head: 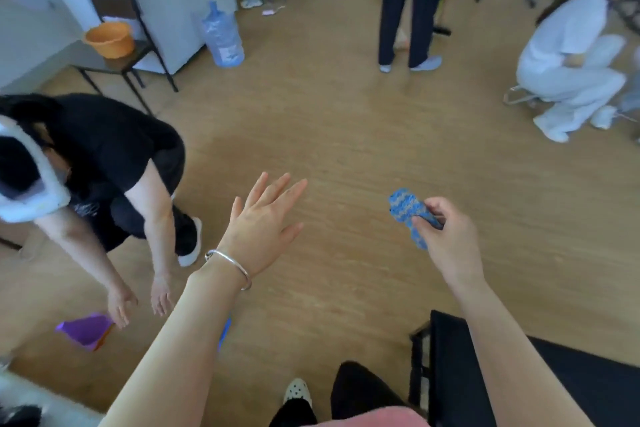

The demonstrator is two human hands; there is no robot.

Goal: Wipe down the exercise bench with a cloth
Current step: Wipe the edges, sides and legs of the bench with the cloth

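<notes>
My right hand (pixel 446 232) is held out over the wooden floor and pinches a small blue patterned cloth (pixel 407 210) between thumb and fingers. My left hand (pixel 265 222) is stretched forward with straight, spread fingers and holds nothing; a silver bangle sits on its wrist. The black exercise bench (pixel 561 381) lies at the lower right, partly under my right forearm, with its black metal frame (pixel 420 357) at its left end. Neither hand touches the bench.
A person in black (pixel 104 163) bends low at the left, hands near a purple dustpan (pixel 86 329). Another crouches in white at the right (pixel 571 73); one stands at the back (pixel 408 10). A water jug (pixel 223 35) and an orange basin on a chair (pixel 110 39) stand far left.
</notes>
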